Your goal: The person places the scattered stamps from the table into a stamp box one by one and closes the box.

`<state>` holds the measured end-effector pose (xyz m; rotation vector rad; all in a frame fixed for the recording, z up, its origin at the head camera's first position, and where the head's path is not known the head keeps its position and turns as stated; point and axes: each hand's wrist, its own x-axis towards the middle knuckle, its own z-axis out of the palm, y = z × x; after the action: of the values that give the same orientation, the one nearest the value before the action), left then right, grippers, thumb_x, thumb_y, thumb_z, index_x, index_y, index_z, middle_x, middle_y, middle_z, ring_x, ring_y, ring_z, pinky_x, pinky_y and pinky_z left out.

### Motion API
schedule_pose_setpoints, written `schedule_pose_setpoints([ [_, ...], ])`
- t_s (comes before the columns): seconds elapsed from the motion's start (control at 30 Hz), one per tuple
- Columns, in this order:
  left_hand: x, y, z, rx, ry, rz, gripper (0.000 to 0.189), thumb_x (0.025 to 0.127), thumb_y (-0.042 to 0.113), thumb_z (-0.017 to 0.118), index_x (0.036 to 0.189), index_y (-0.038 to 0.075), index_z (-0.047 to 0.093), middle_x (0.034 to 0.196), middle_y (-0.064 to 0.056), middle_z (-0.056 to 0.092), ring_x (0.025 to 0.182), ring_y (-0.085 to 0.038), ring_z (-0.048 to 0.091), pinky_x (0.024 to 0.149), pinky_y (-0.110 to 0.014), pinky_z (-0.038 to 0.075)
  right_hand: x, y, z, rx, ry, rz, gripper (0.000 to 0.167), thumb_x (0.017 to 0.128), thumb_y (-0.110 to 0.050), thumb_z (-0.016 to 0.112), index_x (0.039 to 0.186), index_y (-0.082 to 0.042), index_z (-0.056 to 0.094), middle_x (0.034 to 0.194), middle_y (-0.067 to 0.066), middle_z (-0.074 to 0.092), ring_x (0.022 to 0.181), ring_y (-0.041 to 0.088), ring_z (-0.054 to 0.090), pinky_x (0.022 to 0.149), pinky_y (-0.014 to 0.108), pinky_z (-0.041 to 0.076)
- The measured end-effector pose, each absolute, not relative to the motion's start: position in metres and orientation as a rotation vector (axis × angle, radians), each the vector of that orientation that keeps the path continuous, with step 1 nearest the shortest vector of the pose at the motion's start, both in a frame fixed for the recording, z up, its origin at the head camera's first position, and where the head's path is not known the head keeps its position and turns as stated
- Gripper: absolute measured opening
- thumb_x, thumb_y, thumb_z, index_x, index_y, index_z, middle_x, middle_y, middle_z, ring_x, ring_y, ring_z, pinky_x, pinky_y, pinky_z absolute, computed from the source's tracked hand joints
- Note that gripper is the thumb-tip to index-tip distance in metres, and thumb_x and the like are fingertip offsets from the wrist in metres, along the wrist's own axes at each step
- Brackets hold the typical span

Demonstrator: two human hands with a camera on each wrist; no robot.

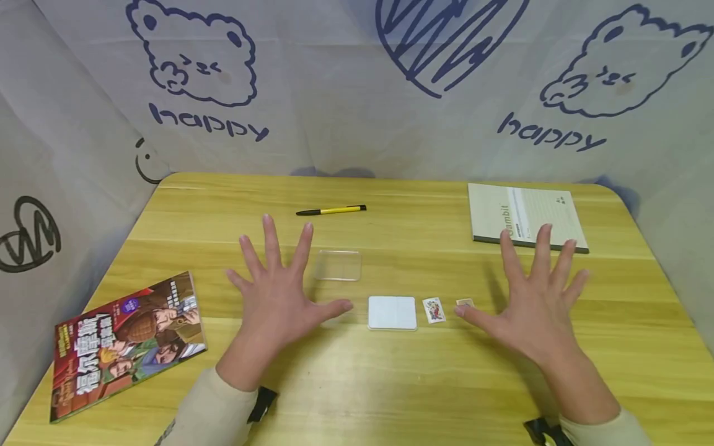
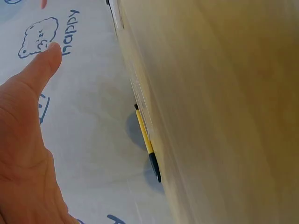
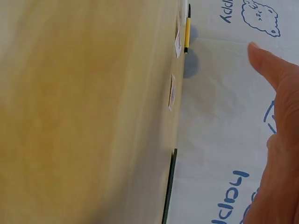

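Fingers spread wide, my left hand point(image 1: 276, 303) is held over the table and holds nothing. My right hand point(image 1: 535, 313) is spread the same way on the other side, also holding nothing. Between them lies a small white rectangular case point(image 1: 392, 313). Just right of it is a little picture card point(image 1: 434, 310) with a colourful figure. A second small card point(image 1: 465, 303) is partly covered by my right thumb in the head view. Behind the white case, near my left fingers, sits a transparent plastic lid point(image 1: 338, 266).
A yellow and black pen point(image 1: 331, 210) lies toward the back of the wooden table point(image 1: 357, 384). At the back right is a Gambit notebook point(image 1: 527, 217), overlapped by my right fingertips in the head view. An illustrated book point(image 1: 131, 344) lies at the left edge. White cloth hangs behind.
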<state>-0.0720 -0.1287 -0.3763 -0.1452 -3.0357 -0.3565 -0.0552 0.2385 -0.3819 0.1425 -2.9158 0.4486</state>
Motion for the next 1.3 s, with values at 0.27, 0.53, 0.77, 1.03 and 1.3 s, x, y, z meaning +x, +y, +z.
schedule_pose_setpoints([
  [0.27, -0.066, -0.112, -0.380, -0.320, -3.002, -0.597, 0.130, 0.060, 0.083, 0.073, 0.161, 0.036, 0.007, 0.159, -0.023, 0.014, 0.133, -0.052, 0.030, 0.085, -0.069, 0.041, -0.056, 0.235, -0.393, 0.354, -2.732, 0.876, 0.113, 0.060, -0.046, 0.095, 0.155, -0.021, 0.039, 0.142, 0.016, 0.046, 0.126, 0.039, 0.041, 0.095, 0.064, 0.033],
  [0.53, -0.061, -0.097, -0.387, -0.416, -3.015, -0.767, 0.124, 0.060, 0.073, 0.082, 0.161, 0.032, 0.020, 0.134, -0.017, 0.046, 0.108, -0.035, 0.050, 0.073, -0.048, 0.049, -0.055, 0.225, -0.410, 0.409, -2.703, 1.274, 0.090, 0.063, -0.027, 0.098, 0.141, -0.015, 0.056, 0.081, 0.007, 0.053, 0.065, 0.016, 0.046, 0.057, 0.024, 0.041],
  [0.77, -0.060, -0.091, -0.398, -0.504, -3.048, -0.909, 0.114, 0.063, 0.060, 0.088, 0.157, 0.021, 0.035, 0.109, -0.006, 0.056, 0.084, -0.018, 0.053, 0.068, -0.037, 0.047, -0.052, 0.217, -0.423, 0.451, -2.760, 1.397, 0.064, 0.070, -0.025, 0.094, 0.127, -0.012, 0.066, 0.062, -0.005, 0.032, 0.054, 0.005, 0.029, 0.065, 0.028, 0.044],
  [1.03, -0.065, -0.084, -0.409, -0.653, -2.995, -1.161, 0.095, 0.066, 0.037, 0.094, 0.144, 0.006, 0.051, 0.089, 0.003, 0.059, 0.078, -0.014, 0.054, 0.071, -0.032, 0.047, -0.055, 0.212, -0.433, 0.483, -2.827, 1.404, 0.049, 0.075, -0.016, 0.090, 0.119, -0.013, 0.070, 0.056, -0.014, 0.026, 0.051, 0.003, 0.025, 0.069, 0.031, 0.046],
  [1.3, -0.072, -0.082, -0.419, -0.711, -3.034, -1.140, 0.077, 0.066, 0.033, 0.093, 0.132, 0.007, 0.063, 0.078, 0.009, 0.056, 0.066, -0.008, 0.049, 0.061, -0.029, 0.041, -0.061, 0.212, -0.432, 0.456, -2.904, 1.358, 0.042, 0.077, -0.016, 0.088, 0.116, -0.015, 0.071, 0.055, -0.013, 0.027, 0.051, 0.004, 0.027, 0.068, 0.032, 0.043],
])
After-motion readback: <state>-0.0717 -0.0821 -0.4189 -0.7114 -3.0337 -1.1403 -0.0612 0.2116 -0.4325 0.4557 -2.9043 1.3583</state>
